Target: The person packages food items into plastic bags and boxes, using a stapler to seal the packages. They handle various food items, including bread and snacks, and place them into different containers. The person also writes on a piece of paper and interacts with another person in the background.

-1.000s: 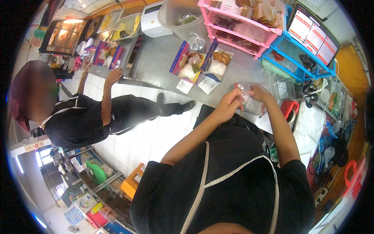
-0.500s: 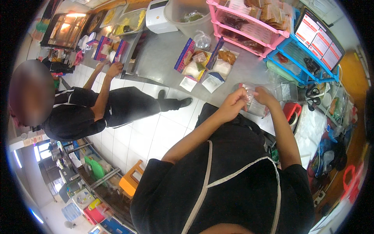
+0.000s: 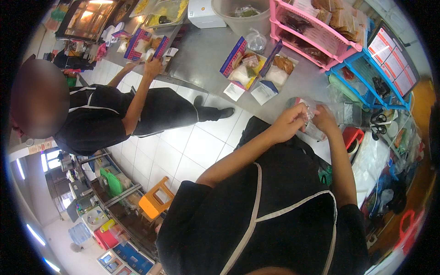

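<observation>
At the counter's near edge, a clear plastic bag (image 3: pixel 314 133) lies between my hands, with something pale and reddish in or under it. My left hand (image 3: pixel 293 121) pinches the gathered plastic with thumb and fingertips. Close beside it, my right hand (image 3: pixel 324 120) is closed on the bag too, its fingertips partly hidden behind the hand. Farther away on the counter stand two open food boxes, a purple-patterned box (image 3: pixel 238 73) and a second box (image 3: pixel 277 73), holding white rice in wrap and brown fried pieces. A small knotted clear bag (image 3: pixel 256 41) sits behind them.
Pink tiered baskets (image 3: pixel 316 34) and a blue rack (image 3: pixel 366 80) with a screen (image 3: pixel 393 59) stand at the back right. Scissors (image 3: pixel 378 124) and a red tape dispenser (image 3: pixel 353 139) lie to my right. At left, a co-worker (image 3: pixel 94 121) handles another purple box (image 3: pixel 140 44).
The whole view has shifted, so the counter's things sit farther right. My hands stay at the bag, their fingers now closer together at its plastic. The co-worker still works at the boxes.
</observation>
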### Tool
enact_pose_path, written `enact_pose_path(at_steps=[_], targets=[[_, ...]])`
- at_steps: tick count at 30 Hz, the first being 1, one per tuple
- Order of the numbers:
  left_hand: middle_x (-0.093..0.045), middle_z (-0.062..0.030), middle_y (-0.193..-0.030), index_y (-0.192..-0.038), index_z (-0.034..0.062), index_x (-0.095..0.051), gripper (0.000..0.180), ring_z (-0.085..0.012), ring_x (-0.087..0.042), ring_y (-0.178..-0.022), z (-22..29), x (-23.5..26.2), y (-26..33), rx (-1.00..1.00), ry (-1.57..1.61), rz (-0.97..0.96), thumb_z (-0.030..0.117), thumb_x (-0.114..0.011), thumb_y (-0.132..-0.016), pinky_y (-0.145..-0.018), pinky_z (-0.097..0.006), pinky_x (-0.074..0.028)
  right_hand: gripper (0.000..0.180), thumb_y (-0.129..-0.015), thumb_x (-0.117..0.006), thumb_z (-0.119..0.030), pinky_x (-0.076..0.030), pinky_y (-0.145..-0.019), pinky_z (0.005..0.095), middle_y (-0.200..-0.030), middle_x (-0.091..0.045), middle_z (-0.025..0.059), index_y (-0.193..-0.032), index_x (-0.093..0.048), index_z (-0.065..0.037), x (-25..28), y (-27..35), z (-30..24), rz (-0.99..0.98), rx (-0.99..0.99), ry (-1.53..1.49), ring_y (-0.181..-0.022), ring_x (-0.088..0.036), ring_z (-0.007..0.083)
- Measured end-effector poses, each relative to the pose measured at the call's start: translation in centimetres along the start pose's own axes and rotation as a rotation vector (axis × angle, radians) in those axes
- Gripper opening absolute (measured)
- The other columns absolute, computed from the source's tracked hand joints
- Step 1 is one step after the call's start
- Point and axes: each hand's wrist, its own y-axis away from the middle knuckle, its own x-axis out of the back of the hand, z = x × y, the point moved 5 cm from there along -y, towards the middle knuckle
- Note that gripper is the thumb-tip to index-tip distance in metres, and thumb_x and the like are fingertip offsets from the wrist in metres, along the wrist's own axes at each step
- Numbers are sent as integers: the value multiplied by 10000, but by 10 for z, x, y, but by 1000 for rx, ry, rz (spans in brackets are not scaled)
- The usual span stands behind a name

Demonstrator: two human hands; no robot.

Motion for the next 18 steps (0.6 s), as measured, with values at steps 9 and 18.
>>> enact_pose_path(at_steps=[9,18], targets=[[-573,-59,-904,-963,42,-486,30,-113,-566,-685,-10,-1,-2,-38,-41,23,23,-479,-940,-628,-283,-493,301,-895,-587,-249,-483,-921,498,-1132,-637,250,-1050,-631,5,-14,-2,16,-55,26,-35,-1103,-597,432],[-629,-160,-1262,-1086,13,-522,155,-155,-619,-881,-4,12,2,-93,-319,67,13,-504,-932,-805,-318,-510,457,-898,-599,-322,-451,-998,499,-1254,-601,272,-1224,-612,-2,-31,-20,30,-191,-32,-9,-1161,-581,435]])
